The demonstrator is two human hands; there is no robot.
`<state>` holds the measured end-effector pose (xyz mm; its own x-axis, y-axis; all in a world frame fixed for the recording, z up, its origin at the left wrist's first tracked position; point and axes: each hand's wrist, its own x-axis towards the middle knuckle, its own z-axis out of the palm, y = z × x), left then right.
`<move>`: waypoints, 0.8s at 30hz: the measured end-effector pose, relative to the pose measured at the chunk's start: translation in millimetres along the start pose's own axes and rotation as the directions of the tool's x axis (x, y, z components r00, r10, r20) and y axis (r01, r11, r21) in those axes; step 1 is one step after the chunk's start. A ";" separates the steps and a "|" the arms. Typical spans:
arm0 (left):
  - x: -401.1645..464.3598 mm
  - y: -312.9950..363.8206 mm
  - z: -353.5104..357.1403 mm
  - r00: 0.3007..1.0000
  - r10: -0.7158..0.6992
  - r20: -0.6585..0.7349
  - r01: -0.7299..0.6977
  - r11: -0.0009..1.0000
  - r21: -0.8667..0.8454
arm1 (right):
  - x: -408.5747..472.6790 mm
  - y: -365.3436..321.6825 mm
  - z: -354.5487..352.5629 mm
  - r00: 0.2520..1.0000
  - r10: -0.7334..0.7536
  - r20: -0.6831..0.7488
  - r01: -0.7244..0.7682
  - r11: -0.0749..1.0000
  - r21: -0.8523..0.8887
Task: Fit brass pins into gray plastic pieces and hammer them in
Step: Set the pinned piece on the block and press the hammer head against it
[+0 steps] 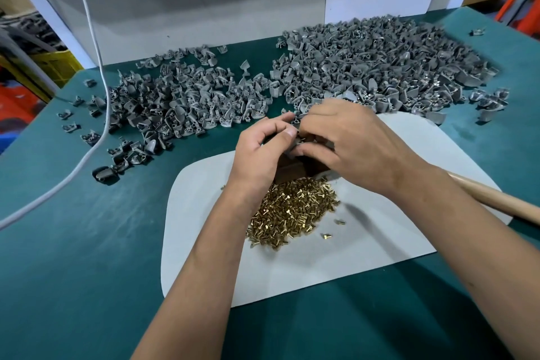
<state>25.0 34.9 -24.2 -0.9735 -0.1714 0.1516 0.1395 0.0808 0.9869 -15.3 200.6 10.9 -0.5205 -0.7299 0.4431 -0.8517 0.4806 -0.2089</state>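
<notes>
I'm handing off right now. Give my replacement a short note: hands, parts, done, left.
Left hand and right hand both grip one gray piece over the dark block; whether its pin is in is hidden.
Brass pins heaped on the white mat; gray pieces piled behind.
Wooden handle lies at right.
Left: seat the pin, hammer, repeat.

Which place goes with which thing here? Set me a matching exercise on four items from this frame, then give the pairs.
Things:
1. brass pins
2. wooden handle
3. white cable
4. gray piece being worked

Places:
A. running down the left side of the green table
B. between the fingers of both hands
C. heaped on the pale mat, near the wrists
D. sticking out behind the right forearm

Pairs: 1-C, 2-D, 3-A, 4-B
</notes>
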 end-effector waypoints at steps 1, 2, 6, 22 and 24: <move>-0.2 -0.4 1.2 1.000 -0.007 0.006 0.007 1.000 -0.014 | 0.6 0.0 0.0 1.000 -0.020 -0.007 0.020 1.000 0.009; -0.4 -0.9 1.8 1.000 -0.014 0.012 0.014 0.999 -0.029 | 1.5 -0.2 0.4 0.999 -0.036 -0.009 0.036 0.999 0.019; -0.6 -4.1 0.9 0.999 -0.036 0.029 0.038 0.997 -0.068 | 2.3 0.6 3.9 0.997 -0.071 -0.043 0.073 0.997 0.029; -0.7 -0.8 -9.4 0.999 0.042 -0.010 -0.040 0.994 0.105 | -13.0 20.0 -11.3 0.978 0.193 0.075 -0.200 0.976 0.090; 2.0 -2.6 -12.7 0.991 0.127 -0.033 -0.116 0.967 0.225 | -21.1 37.9 -26.6 0.904 0.416 0.102 -0.408 0.908 -0.092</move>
<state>25.0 21.9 -25.8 -0.9414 -0.1923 0.2773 0.2073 0.3189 0.9249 -35.0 247.2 16.8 -0.8307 -0.5094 0.2246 -0.5560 0.7790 -0.2898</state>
